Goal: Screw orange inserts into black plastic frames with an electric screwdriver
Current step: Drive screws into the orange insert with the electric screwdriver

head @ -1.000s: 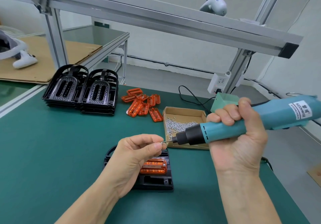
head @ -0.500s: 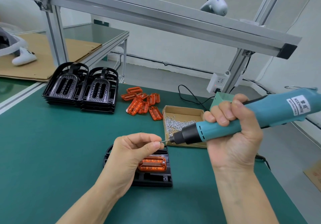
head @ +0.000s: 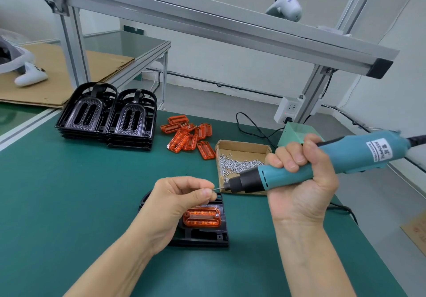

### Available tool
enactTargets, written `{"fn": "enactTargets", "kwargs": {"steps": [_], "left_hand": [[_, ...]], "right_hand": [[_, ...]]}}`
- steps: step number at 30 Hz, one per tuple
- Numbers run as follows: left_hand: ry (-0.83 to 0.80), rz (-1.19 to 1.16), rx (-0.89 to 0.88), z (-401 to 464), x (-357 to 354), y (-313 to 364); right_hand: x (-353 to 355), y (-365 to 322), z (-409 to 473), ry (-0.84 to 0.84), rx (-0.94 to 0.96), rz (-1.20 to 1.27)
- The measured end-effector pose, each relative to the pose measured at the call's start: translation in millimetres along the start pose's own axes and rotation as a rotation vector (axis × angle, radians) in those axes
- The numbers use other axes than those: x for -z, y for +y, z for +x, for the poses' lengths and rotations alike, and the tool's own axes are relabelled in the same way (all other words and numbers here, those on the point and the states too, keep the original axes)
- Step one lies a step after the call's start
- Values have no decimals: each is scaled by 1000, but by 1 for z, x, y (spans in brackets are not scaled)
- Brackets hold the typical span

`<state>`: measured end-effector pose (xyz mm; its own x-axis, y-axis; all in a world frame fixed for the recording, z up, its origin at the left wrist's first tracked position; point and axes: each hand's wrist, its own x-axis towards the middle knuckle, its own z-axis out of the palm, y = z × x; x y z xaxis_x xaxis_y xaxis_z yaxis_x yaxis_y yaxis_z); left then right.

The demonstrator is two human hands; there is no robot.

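Observation:
My right hand [head: 302,181] grips a teal electric screwdriver [head: 299,165], held nearly level above the table with its bit pointing left. My left hand [head: 177,202] pinches a small screw [head: 213,190] between thumb and forefinger right at the bit's tip. Below both hands a black plastic frame [head: 207,234] lies flat on the green mat, with an orange insert [head: 201,216] seated in it. My left hand covers the frame's left part.
Two stacks of black frames [head: 108,121] stand at the back left. Loose orange inserts [head: 189,135] lie behind the work spot. A cardboard box of screws [head: 239,158] sits next to them. A power strip [head: 288,110], a cable and a green box [head: 292,133] are at the back right.
Both hands have shifted slightly; the screwdriver's rear has tilted a little higher. The screw stays pinched at the bit tip.

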<state>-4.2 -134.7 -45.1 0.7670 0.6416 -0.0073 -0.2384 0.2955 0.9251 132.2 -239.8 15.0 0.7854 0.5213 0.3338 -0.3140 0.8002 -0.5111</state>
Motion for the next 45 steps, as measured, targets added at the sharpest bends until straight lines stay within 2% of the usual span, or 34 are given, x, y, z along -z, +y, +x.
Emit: {"fn": "enactTargets", "kwargs": {"steps": [5,9,13,21,27,42,45], "left_hand": [[19,43,-57,1,1,1],[49,-22,-92,2,0,-2],[57,-42,-64,1,1,-5],[88,290,-228,0,10,-7],[10,425,-181,3,19,-6],[57,296,-166,3,25,-10],[83,376,-194,2,31,-10]], "right_hand": [[1,4,2,95,-17,45],[5,6,5,164,-43,125],[4,8,4,127,-29,117],[2,14,4,62,-12,45],[2,19,5,35,-34,16],[2,24,12,50,-87,5],[2,25,14,42,-97,-3]]}}
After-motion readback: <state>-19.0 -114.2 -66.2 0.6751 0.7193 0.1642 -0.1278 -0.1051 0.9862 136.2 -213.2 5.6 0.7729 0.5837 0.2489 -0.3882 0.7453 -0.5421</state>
